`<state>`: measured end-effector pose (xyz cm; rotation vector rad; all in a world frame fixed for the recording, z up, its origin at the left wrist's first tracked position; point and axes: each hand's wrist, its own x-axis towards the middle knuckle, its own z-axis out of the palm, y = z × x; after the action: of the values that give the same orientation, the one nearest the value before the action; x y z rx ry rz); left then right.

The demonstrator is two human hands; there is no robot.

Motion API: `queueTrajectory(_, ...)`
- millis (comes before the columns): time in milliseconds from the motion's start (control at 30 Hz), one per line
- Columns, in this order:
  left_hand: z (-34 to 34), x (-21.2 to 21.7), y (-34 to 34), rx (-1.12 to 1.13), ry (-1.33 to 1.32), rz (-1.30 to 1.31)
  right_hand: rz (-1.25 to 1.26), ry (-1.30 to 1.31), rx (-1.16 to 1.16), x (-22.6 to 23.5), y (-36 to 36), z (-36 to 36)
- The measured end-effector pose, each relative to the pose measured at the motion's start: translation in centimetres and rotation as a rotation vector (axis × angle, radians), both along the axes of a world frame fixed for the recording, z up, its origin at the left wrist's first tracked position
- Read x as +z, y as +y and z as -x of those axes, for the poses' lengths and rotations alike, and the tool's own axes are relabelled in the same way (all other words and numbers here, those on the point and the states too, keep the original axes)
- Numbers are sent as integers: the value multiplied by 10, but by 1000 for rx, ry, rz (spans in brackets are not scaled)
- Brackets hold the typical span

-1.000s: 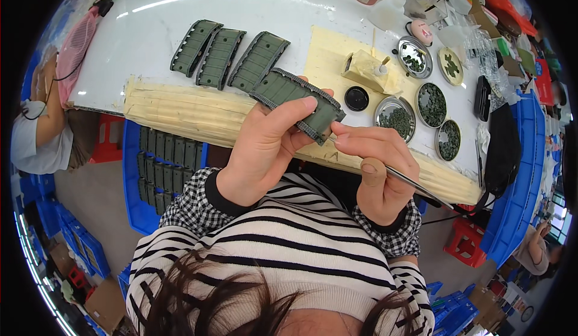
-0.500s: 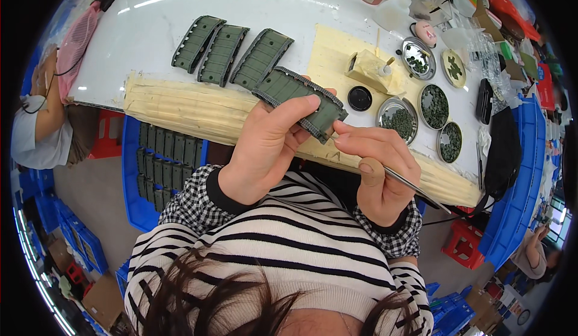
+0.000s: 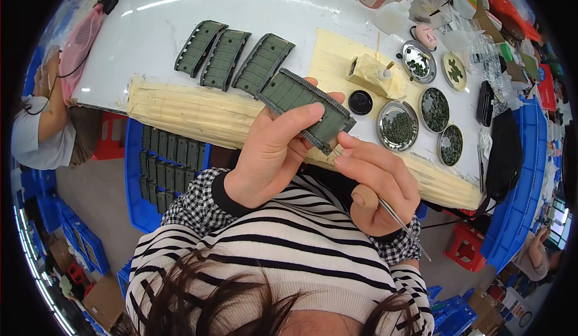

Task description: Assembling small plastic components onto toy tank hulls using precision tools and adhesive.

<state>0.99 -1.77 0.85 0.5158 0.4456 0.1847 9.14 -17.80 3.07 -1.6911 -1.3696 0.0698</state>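
Note:
My left hand point(image 3: 271, 149) grips a curved green ribbed panel point(image 3: 298, 98) with dark toothed edges, its thumb pressed on the panel's face. In my right hand point(image 3: 382, 179) is a slim silver metal tool point(image 3: 404, 226); its thin tip meets or nearly meets the panel's near right corner, and fingers partly hide it. A tan covering wraps the right thumb's tip. Beyond the left hand, similar green panels point(image 3: 226, 59) lie side by side on the white table point(image 3: 150, 41).
Round metal dishes of small green pieces point(image 3: 435, 108) stand at right, near a black round lid point(image 3: 360, 102) and a tape-covered block point(image 3: 373, 74). Cream padding point(image 3: 186, 110) lines the table's front edge. A blue crate point(image 3: 135, 197) of panels sits below left. Another person's arm point(image 3: 53, 104) is at far left.
The tool's back end has swung downward and nearer to me as my right hand turned. The held panel has shifted slightly to the right and tilted a little. The whole view has moved slightly.

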Motion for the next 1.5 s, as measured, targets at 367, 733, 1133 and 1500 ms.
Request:
queueTrajectory(367,1,-2,-2,-25,34,-56,-41,-1,8,-3,-2,0)
queueTrajectory(733,1,-3,-3,-24,12,-56,-44,-6,14,-1,-3,1)
queueTrajectory(1133,-2,-6,7,-47,-59,-45,-393,266,-161,-19,-6,2)
queueTrajectory(1500,-23,-5,28,-37,-373,553,-513,348,-339,-27,-15,4)
